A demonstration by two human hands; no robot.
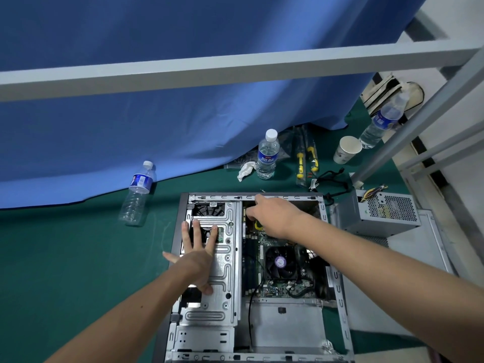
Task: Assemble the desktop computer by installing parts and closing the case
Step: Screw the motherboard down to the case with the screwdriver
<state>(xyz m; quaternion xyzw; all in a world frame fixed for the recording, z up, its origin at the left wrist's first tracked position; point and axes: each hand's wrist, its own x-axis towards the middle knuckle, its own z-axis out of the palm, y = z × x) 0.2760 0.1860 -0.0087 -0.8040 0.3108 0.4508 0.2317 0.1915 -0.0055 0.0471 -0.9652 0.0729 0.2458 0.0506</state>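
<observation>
One computer case (237, 334), open, side panel off, lying flat on the green table (78, 271), near the front edge. Inside: one silver drive cage (225, 279) at left, one green motherboard (285, 284) at right, one black CPU fan (281, 263) with purple centre label. One grey power supply (379, 213) just outside the case, right rear, coloured wires at its top. Three water bottles: one (137, 192) at left, tilted; one (267, 155) upright at rear centre; one (382, 121) at right rear. One paper cup (347, 149). One crumpled tissue (246, 169). Two yellow-handled tools (306, 163) in clear packets. Left hand (199, 255) spread flat, fingers straight, pressing on the drive cage. Right hand (275, 216) reaching into the rear of the case, index finger extended at the top rail, remaining fingers curled around a yellow-and-black object (258, 225), cannot tell what.
</observation>
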